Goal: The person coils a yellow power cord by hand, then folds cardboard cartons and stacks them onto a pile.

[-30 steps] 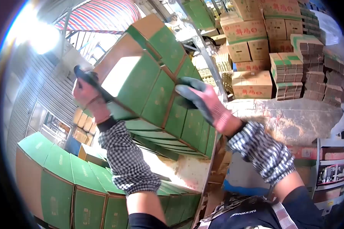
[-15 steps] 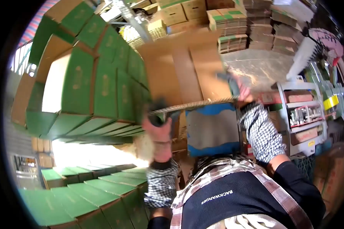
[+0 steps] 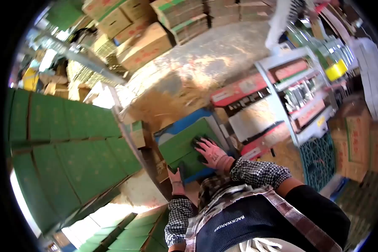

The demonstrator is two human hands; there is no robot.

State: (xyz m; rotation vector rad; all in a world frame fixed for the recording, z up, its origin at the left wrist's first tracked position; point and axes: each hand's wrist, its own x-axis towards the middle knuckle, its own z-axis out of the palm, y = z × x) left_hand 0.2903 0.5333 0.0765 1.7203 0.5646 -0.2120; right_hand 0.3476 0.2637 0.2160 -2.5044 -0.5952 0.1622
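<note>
A green cardboard carton (image 3: 182, 145) lies in front of me on a stand with a blue-and-grey top (image 3: 172, 129). My right hand (image 3: 214, 154), in a pink glove with dark fingertips, rests flat on the carton with its fingers spread. At the carton's near left corner is my left hand (image 3: 176, 180), gloved the same way. Its thumb and fingers are apart and touch the carton's edge; part of the fingers is hard to make out. Checked sleeve covers reach over both wrists.
Stacked green cartons (image 3: 71, 168) fill the left side beside a metal post (image 3: 132, 147). Brown cartons (image 3: 149, 46) stand at the back. To the right are a grey metal rack (image 3: 277, 98), a teal plastic crate (image 3: 319, 161) and more brown boxes (image 3: 353, 138).
Half a second ago both hands gripped an open carton by its edge, brown inside facing me. Now a green carton face lies on the stand under my right hand. My view has turned.
</note>
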